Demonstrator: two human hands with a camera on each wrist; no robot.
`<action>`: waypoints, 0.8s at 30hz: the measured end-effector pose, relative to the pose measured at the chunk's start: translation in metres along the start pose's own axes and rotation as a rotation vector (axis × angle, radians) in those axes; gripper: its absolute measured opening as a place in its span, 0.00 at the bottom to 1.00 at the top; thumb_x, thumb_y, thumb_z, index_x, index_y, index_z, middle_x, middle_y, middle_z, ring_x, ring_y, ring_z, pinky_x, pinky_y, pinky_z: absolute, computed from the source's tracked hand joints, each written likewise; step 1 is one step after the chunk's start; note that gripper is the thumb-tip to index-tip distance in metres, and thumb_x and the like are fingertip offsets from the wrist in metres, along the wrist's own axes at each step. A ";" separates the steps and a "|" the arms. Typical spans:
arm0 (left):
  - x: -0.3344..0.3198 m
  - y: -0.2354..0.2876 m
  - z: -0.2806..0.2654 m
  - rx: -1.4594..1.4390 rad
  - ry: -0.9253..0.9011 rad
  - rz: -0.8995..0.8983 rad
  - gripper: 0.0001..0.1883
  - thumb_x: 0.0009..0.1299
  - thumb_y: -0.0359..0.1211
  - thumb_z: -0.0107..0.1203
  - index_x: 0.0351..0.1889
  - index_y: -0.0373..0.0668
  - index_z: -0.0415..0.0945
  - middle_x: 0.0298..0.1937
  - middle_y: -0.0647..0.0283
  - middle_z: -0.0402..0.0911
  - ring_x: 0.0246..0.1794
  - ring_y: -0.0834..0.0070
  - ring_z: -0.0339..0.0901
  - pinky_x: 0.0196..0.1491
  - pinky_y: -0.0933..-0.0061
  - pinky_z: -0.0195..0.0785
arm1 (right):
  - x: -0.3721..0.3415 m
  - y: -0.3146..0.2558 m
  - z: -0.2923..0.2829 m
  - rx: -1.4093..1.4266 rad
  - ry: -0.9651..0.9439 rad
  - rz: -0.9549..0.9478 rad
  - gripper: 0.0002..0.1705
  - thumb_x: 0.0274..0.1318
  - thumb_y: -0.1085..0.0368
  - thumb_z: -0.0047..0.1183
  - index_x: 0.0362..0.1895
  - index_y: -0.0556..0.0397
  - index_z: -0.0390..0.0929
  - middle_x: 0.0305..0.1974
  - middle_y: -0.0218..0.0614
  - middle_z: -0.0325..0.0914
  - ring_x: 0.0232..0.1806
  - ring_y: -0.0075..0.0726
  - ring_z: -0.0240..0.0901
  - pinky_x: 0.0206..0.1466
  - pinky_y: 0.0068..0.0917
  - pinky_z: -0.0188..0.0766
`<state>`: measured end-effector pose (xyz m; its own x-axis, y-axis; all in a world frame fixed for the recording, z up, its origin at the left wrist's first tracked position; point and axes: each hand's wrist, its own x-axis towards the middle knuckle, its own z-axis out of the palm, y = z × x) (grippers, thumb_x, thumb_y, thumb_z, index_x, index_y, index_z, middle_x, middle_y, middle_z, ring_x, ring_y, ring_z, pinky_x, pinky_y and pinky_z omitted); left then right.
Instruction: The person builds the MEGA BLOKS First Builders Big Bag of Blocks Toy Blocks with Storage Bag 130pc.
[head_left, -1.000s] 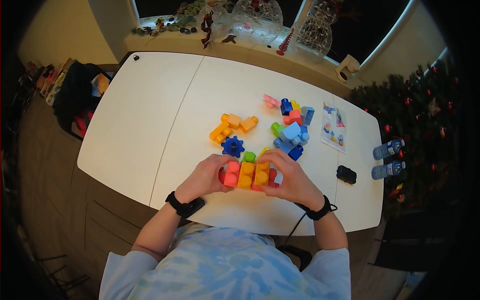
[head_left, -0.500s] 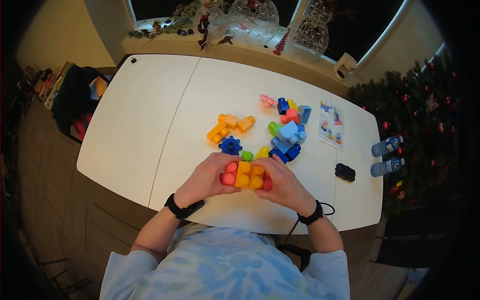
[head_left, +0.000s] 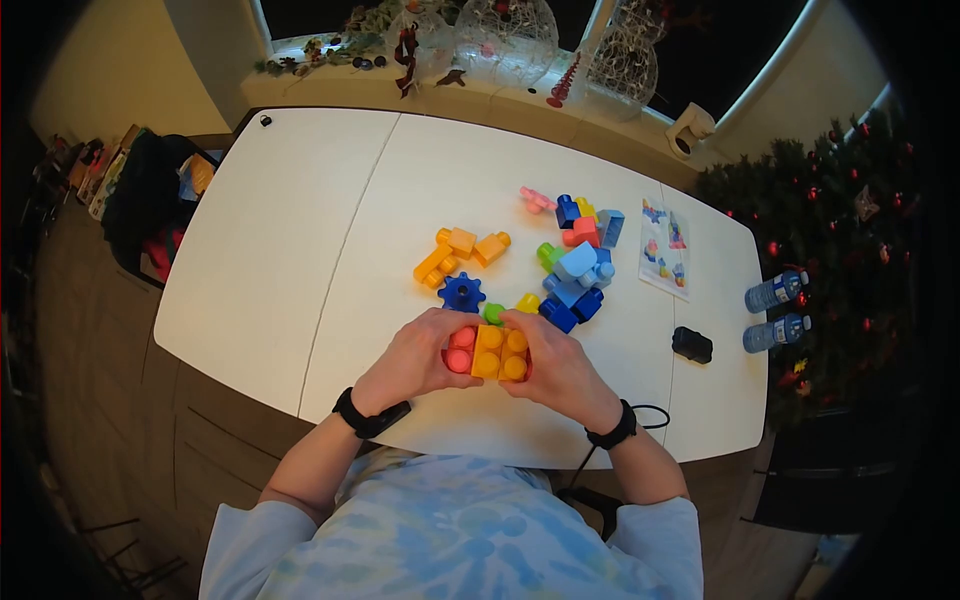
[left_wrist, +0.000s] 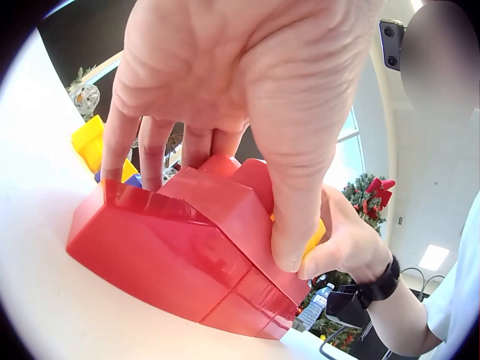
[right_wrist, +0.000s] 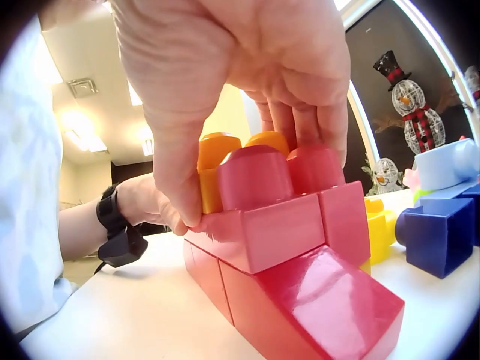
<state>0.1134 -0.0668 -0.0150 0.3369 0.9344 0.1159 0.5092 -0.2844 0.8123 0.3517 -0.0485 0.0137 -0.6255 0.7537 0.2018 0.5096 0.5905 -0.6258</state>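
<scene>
On a wide red base (left_wrist: 172,270) (right_wrist: 322,300) sit pink-red blocks (head_left: 460,350) (right_wrist: 281,232) and two orange blocks (head_left: 488,352) (head_left: 514,354), side by side with studs up. The left hand (head_left: 415,358) (left_wrist: 240,75) grips a pink-red block at the left end, thumb on the near side and fingers on the far side. From the right, the right hand (head_left: 562,372) (right_wrist: 240,67) pinches the right orange block between thumb and fingers. In the head view that hand covers the right end of the build; the right wrist view shows pink-red studs there.
Beyond the hands lie a blue gear (head_left: 462,292), orange blocks (head_left: 436,265), a green block (head_left: 494,313), a yellow block (head_left: 528,303) and a pile of blue blocks (head_left: 575,278). Farther right are a picture sheet (head_left: 664,250), a black case (head_left: 691,345) and two bottles (head_left: 776,334).
The right hand has moved left with the right orange block. The gap between the two orange blocks has closed. The left hand keeps its grip almost in place.
</scene>
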 end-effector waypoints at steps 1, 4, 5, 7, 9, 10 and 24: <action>0.000 0.001 0.000 0.010 0.001 0.001 0.40 0.47 0.35 0.82 0.62 0.43 0.79 0.53 0.54 0.83 0.53 0.56 0.81 0.59 0.61 0.76 | 0.000 0.000 0.001 -0.006 0.004 0.008 0.48 0.39 0.70 0.73 0.68 0.50 0.66 0.50 0.46 0.79 0.53 0.55 0.77 0.59 0.45 0.75; -0.001 0.002 0.000 0.013 0.009 -0.009 0.41 0.47 0.35 0.82 0.62 0.43 0.79 0.53 0.54 0.83 0.54 0.56 0.81 0.59 0.61 0.76 | 0.000 0.000 0.005 -0.035 0.027 -0.009 0.49 0.38 0.69 0.74 0.69 0.49 0.66 0.50 0.46 0.79 0.53 0.55 0.77 0.62 0.46 0.74; -0.001 0.002 0.000 0.016 0.010 -0.006 0.41 0.47 0.35 0.82 0.62 0.43 0.79 0.53 0.54 0.83 0.54 0.56 0.81 0.59 0.61 0.76 | 0.000 0.001 0.006 -0.055 0.043 -0.029 0.50 0.37 0.68 0.75 0.69 0.49 0.66 0.49 0.46 0.79 0.53 0.55 0.77 0.63 0.47 0.73; -0.002 0.003 0.001 0.017 0.002 -0.017 0.41 0.47 0.35 0.82 0.63 0.43 0.78 0.54 0.54 0.83 0.54 0.55 0.81 0.59 0.61 0.76 | -0.001 0.004 0.009 -0.058 0.042 -0.027 0.51 0.37 0.68 0.75 0.70 0.49 0.65 0.50 0.46 0.79 0.53 0.55 0.77 0.65 0.48 0.72; -0.004 0.003 0.003 0.018 0.013 -0.010 0.42 0.48 0.35 0.82 0.64 0.43 0.78 0.54 0.54 0.83 0.54 0.55 0.81 0.60 0.61 0.76 | -0.002 0.004 0.011 -0.060 0.042 -0.025 0.52 0.36 0.68 0.75 0.70 0.49 0.65 0.50 0.46 0.78 0.54 0.55 0.77 0.67 0.49 0.70; -0.004 0.003 0.004 0.015 0.022 -0.004 0.42 0.48 0.35 0.82 0.64 0.43 0.77 0.54 0.54 0.83 0.54 0.55 0.81 0.60 0.61 0.76 | -0.002 0.003 0.011 -0.071 0.030 -0.021 0.54 0.37 0.67 0.76 0.72 0.49 0.64 0.51 0.46 0.78 0.54 0.55 0.77 0.69 0.48 0.69; 0.102 -0.053 -0.055 0.361 0.135 -0.087 0.28 0.64 0.39 0.72 0.62 0.43 0.81 0.57 0.53 0.86 0.57 0.57 0.83 0.62 0.62 0.76 | -0.026 -0.006 -0.048 -0.038 0.377 0.099 0.54 0.50 0.65 0.76 0.79 0.50 0.58 0.60 0.46 0.79 0.63 0.50 0.76 0.64 0.42 0.76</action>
<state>0.0773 0.0559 -0.0151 0.1856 0.9713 0.1488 0.7851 -0.2377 0.5720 0.3932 -0.0579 0.0482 -0.3143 0.8567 0.4090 0.5829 0.5142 -0.6291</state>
